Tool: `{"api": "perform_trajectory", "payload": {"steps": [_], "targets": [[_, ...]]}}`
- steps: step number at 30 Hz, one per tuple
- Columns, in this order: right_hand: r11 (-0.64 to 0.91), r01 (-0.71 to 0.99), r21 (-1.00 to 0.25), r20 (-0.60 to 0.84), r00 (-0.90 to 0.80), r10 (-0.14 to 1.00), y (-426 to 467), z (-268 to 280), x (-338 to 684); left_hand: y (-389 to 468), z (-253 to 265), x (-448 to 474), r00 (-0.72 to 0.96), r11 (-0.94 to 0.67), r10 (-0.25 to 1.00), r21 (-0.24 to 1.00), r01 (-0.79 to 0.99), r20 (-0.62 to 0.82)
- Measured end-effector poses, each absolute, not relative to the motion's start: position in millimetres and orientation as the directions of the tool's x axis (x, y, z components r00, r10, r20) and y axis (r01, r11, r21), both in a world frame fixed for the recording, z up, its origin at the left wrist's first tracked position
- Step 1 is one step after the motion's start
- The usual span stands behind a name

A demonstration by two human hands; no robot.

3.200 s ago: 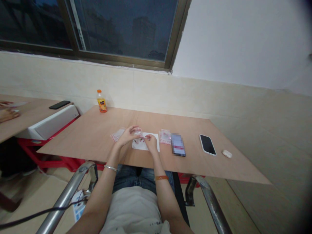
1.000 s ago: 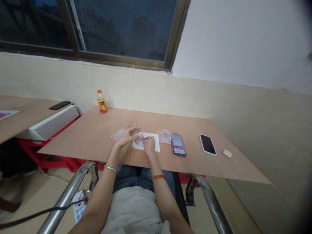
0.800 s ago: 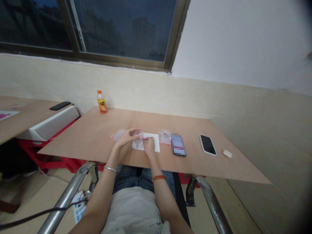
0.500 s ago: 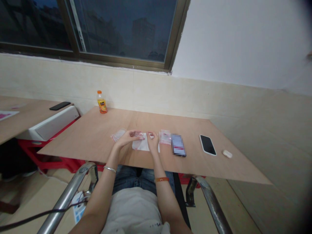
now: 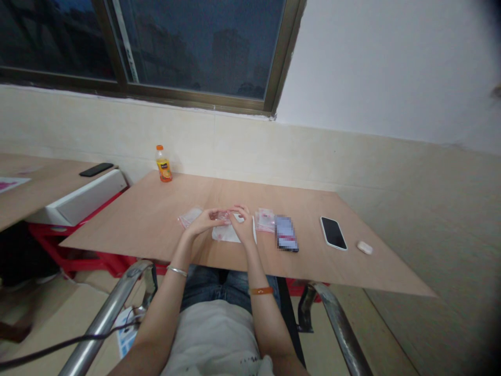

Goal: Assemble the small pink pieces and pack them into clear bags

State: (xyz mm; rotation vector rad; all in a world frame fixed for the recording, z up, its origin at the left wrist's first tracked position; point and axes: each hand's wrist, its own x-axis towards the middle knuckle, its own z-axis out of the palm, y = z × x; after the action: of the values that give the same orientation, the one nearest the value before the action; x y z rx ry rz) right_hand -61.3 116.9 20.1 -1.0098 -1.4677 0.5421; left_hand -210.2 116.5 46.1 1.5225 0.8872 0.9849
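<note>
My left hand [image 5: 204, 221] is curled with thumb and fingers closed on a small clear plastic bag [image 5: 222, 215] with pinkish marks. My right hand [image 5: 243, 225] meets it at the bag's right edge, fingertips pinched together; whatever they hold is too small to make out. Beneath both hands lies a white sheet [image 5: 230, 236] on the wooden table. Left of it are clear bags with pink edges [image 5: 189, 216], partly behind my left wrist. A stack of similar small bags [image 5: 265, 219] lies just right of my right hand.
A phone with a blurred screen [image 5: 286, 233] lies beside the stack. Farther right are a white-framed phone [image 5: 333, 233] and a small white case [image 5: 365, 247]. An orange drink bottle [image 5: 164, 166] stands at the back left. Metal armrests [image 5: 113, 313] flank me.
My right hand has moved slightly left, and its fingers now reach across to the bag at my left fingertips. My left hand stays nearly still.
</note>
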Motion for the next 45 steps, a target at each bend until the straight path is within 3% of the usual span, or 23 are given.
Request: {"api": "perform_trajectory", "payload": {"steps": [14, 20, 25, 28, 32, 38, 45], "targets": [[0.525, 0.265, -0.809, 0.550, 0.027, 0.835, 112, 28, -60, 112, 54, -210, 0.356, -0.153, 0.926, 0.987, 0.050, 0.125], [0.474, 0.209, -0.856, 0.511, 0.192, 0.838, 118, 19, -60, 109, 57, -208, 0.363, -0.132, 0.925, 0.991, 0.033, 0.111], [0.350, 0.184, -0.918, 0.393, 0.336, 0.856, 128, -1, -61, 112, 52, -211, 0.298, -0.139, 0.948, 0.988, 0.070, 0.112], [0.264, 0.249, -0.932, 0.318, 0.212, 0.924, 134, -21, -63, 116, 45, -216, 0.284, -0.153, 0.950, 0.987, 0.053, 0.132], [0.276, 0.433, -0.858, 0.309, 0.007, 0.951, 134, -43, -70, 119, 40, -221, 0.269, -0.182, 0.950, 0.982, 0.059, 0.160], [0.300, 0.546, -0.782, 0.349, -0.014, 0.937, 126, -47, -81, 119, 39, -221, 0.276, -0.213, 0.943, 0.975, 0.063, 0.188], [0.356, 0.536, -0.766, 0.373, -0.081, 0.924, 124, -46, -84, 118, 41, -222, 0.275, -0.228, 0.941, 0.970, 0.086, 0.197]]}}
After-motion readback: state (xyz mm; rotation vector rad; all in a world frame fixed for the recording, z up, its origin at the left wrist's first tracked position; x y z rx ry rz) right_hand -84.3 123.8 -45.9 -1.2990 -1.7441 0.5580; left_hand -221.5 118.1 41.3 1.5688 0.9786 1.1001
